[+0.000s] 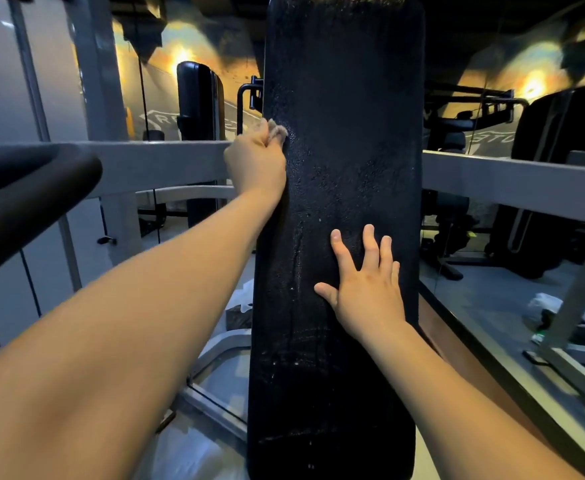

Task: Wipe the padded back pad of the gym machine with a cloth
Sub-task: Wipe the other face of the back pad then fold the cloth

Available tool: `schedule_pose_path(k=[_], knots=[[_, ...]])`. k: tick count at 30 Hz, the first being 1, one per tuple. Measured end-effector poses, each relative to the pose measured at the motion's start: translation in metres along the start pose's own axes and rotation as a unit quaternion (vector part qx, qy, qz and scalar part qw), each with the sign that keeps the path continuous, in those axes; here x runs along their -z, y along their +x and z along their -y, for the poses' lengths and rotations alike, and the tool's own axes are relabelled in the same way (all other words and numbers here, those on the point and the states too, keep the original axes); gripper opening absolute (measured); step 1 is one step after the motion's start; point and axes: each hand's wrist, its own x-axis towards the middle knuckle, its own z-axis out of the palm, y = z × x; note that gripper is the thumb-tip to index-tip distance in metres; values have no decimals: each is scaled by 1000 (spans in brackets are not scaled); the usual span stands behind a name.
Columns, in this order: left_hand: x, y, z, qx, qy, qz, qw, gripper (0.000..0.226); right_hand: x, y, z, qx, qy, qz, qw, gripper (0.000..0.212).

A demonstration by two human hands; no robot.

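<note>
A tall black padded back pad fills the middle of the head view, its surface speckled and wet-looking. My left hand is closed on a small pale cloth and presses it against the pad's left edge, about a third of the way down. My right hand lies flat on the pad lower down and right of centre, fingers spread, holding nothing. Most of the cloth is hidden inside my left fist.
Grey machine frame bars run across on the left and right of the pad. A black padded handle juts in at the left. Other gym machines stand behind, and white cloths lie on the floor at right.
</note>
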Motion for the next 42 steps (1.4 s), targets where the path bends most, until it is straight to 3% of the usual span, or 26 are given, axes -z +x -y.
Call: schedule_pose_path(k=[6,10,20,26,30,38,42], knots=[[-6,38,-17,-87,105,20,990,19,-3,1,-1,0,0,-4,1000,88],[9,21,-4,-167,140,83,972,25,-3,0,1,-1,4,-8,1000,88],[38,-61,56,-173,165,107,965,31,0,-4,4,-3,15,-12,1000,88],[63,-139,77,-105,127,114,980,34,-1,-4,2,-2,15,-13,1000,88],[57,-118,66,-64,108,119,985,42,-1,-3,1,0,14,-10,1000,87],[29,-39,21,-130,165,99,973,35,-3,-2,0,1,8,-10,1000,86],[30,-41,25,-174,197,109,958,33,-5,-2,0,-2,4,-12,1000,87]])
